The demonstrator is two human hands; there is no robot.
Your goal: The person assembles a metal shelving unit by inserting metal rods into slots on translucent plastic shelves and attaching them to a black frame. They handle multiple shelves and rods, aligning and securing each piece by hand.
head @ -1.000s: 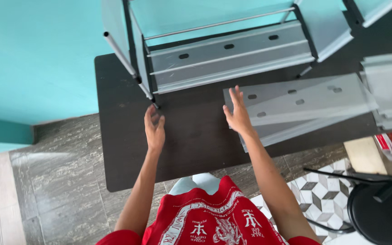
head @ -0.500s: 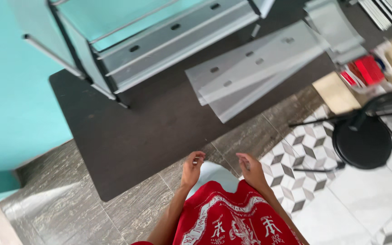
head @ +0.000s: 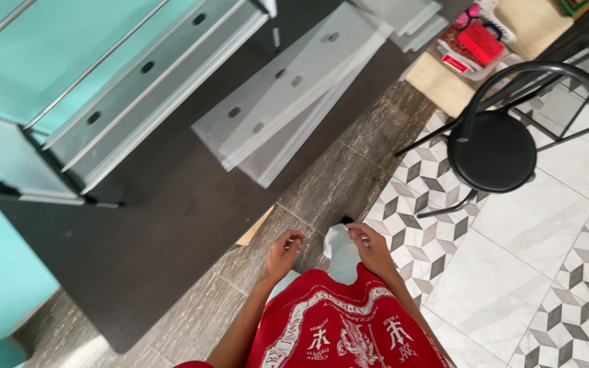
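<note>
You've got a red rectangular package [head: 480,42] top right, atop a flat red-and-white box [head: 455,60] on the tan board [head: 438,82].

This looks like a room in a home where I'm putting flat-pack furniture together. Below me lies a dark mat [head: 172,225] spread over grey stone-look floor tiles [head: 349,170], which give way to white tiles with a grey cube pattern [head: 547,272]. On the mat stand a half-built frame of pale panels and black rods [head: 103,116] and a loose stack of slotted translucent panels [head: 288,88]. A turquoise wall [head: 1,252] runs beside it. A black round-seated metal chair [head: 495,150] stands near an opened cardboard box [head: 444,78].
</note>
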